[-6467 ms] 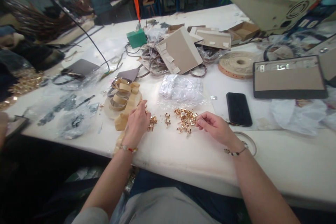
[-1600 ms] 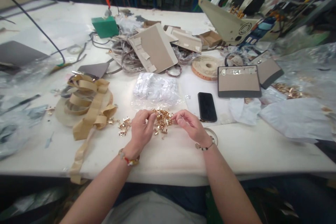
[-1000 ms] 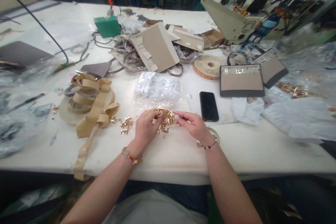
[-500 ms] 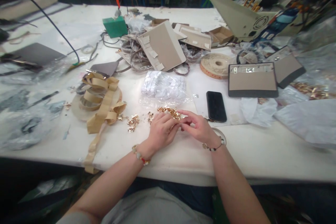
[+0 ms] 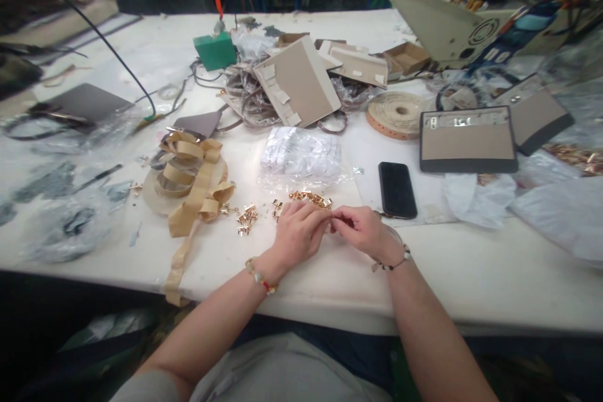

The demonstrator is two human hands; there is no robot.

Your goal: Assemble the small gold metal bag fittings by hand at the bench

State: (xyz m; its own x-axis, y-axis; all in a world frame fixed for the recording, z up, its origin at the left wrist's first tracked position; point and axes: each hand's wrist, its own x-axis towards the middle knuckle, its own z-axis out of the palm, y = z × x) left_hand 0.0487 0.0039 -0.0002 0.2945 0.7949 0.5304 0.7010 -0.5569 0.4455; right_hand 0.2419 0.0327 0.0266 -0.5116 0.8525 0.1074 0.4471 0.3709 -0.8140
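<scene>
Both hands meet fingertip to fingertip just above the white table (image 5: 330, 289). My left hand (image 5: 301, 232) is closed, its thumb and fingers pinched on something too small to make out. My right hand (image 5: 365, 232) is closed in a pinch as well, its fingertips touching those of the left. Right behind the hands lies a pile of small gold metal fittings (image 5: 308, 198), partly covered by my left hand. A smaller cluster of gold fittings (image 5: 246, 218) sits to the left of it.
A plastic-wrapped white bundle (image 5: 301, 154) lies behind the pile. Tan tape (image 5: 193, 201) spills loosely from a reel on the left. A black phone (image 5: 398, 190) and taupe flap pieces (image 5: 468, 141) are on the right. Stacked panels (image 5: 299, 85) and a green block (image 5: 215, 51) stand farther back.
The view has shifted slightly, so the table's things appear farther right. The right fingers have curled in more, and the hands stay together at the fingertips.
</scene>
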